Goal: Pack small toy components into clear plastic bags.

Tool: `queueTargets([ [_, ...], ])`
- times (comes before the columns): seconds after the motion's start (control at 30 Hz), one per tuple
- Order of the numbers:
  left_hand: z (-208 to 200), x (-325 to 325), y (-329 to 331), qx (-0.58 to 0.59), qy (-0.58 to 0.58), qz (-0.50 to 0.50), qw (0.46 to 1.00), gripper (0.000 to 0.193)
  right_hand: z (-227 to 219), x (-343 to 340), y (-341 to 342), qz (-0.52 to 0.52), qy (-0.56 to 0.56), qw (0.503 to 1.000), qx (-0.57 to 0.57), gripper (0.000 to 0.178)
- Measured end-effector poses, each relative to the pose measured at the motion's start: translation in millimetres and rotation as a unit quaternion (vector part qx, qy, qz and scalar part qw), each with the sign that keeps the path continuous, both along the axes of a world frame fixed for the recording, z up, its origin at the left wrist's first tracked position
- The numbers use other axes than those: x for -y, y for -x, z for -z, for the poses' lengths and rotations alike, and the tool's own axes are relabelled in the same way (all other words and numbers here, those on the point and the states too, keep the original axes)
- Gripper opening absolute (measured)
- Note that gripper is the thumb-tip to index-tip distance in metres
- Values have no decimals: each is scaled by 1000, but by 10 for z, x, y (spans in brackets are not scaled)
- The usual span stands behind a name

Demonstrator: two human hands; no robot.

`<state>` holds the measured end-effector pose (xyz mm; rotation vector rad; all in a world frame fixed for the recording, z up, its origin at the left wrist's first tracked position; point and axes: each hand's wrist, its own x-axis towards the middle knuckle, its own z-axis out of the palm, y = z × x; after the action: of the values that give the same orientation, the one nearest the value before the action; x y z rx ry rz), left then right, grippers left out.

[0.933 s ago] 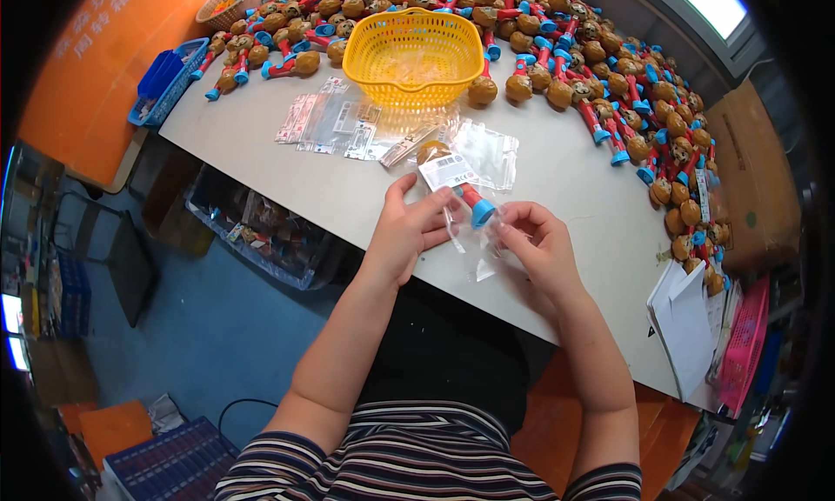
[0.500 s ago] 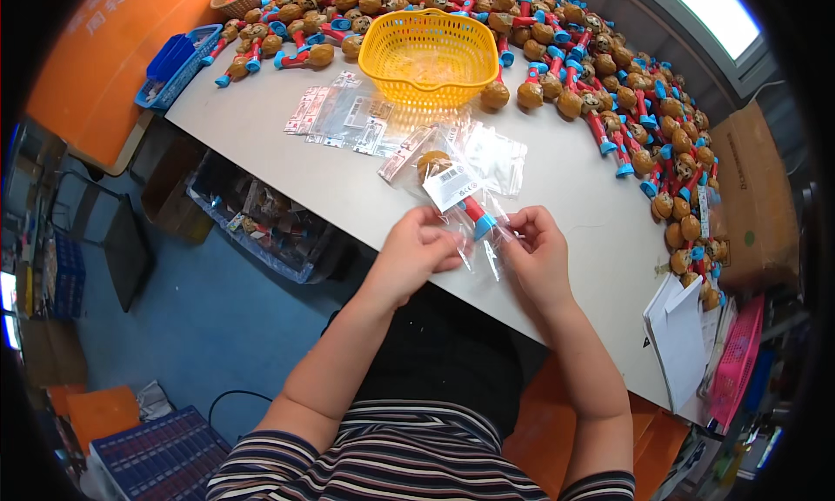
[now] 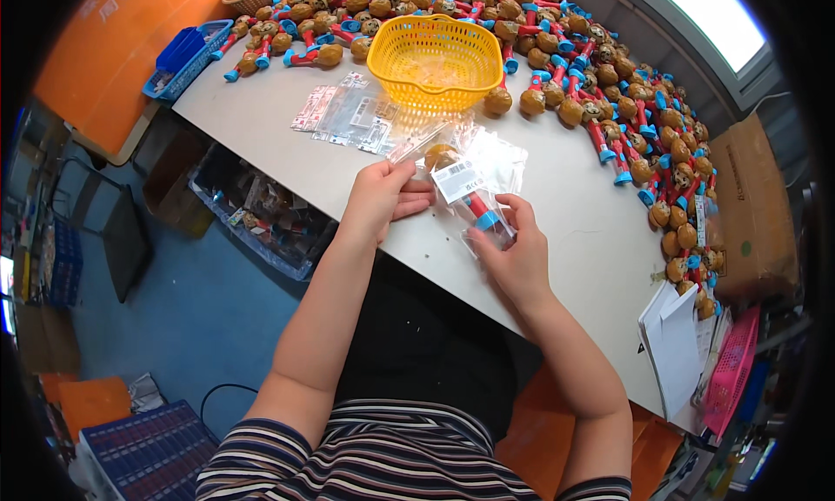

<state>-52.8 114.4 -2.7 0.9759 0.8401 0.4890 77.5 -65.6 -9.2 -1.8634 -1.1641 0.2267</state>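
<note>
A clear plastic bag (image 3: 448, 212) lies slanted on the table in front of me. Inside it is a toy with a round brown head (image 3: 441, 156), a red handle and a blue end (image 3: 489, 220); a white label (image 3: 457, 182) covers its middle. My right hand (image 3: 517, 253) grips the bag around its lower end, thumb on one side and fingers on the other. At the bag's upper left edge is my left hand (image 3: 387, 198), fingers apart, its thumb side touching or close to the printed strip (image 3: 417, 144). Behind lie flat printed clear bags (image 3: 352, 118).
A yellow basket (image 3: 435, 62) stands behind the bags. Many similar toys (image 3: 600, 92) are heaped along the back and right. A blue basket (image 3: 187, 70) sits at the far left corner, a cardboard box (image 3: 757, 205) and papers (image 3: 674, 344) at the right. Below the table's left edge is a bin (image 3: 261, 214).
My left hand has moved up and left, from the bag's lower end to its upper edge. My right hand has shifted slightly left and closed around the bag's lower end.
</note>
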Motion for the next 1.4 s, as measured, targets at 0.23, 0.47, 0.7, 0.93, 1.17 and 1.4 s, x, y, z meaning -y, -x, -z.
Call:
queueTargets([
  [0.23, 50, -115, -35, -20, -81, -73, 994, 15, -89, 88, 107, -8, -4, 999, -51, 49],
  [0.47, -139, 111, -137, -132, -545, -146, 815, 36, -123, 57, 87, -9, -4, 995, -97, 47],
  [0.7, -9, 600, -263, -114, -694, 231, 672, 60, 57, 39, 12, 12, -31, 999, -41, 48],
  [0.93, 58, 821, -31, -71, -666, 154, 726, 56, -138, 47, -23, -7, 23, 989, -146, 52],
  [1.17, -103, 1064, 121, 40, -704, 44, 708, 18, -436, 292, -265, -54, 110, 914, -386, 46],
  [1.4, 14, 1214, -80, -24, -683, 58, 727, 18, -420, 338, -345, -56, 133, 885, -442, 36],
])
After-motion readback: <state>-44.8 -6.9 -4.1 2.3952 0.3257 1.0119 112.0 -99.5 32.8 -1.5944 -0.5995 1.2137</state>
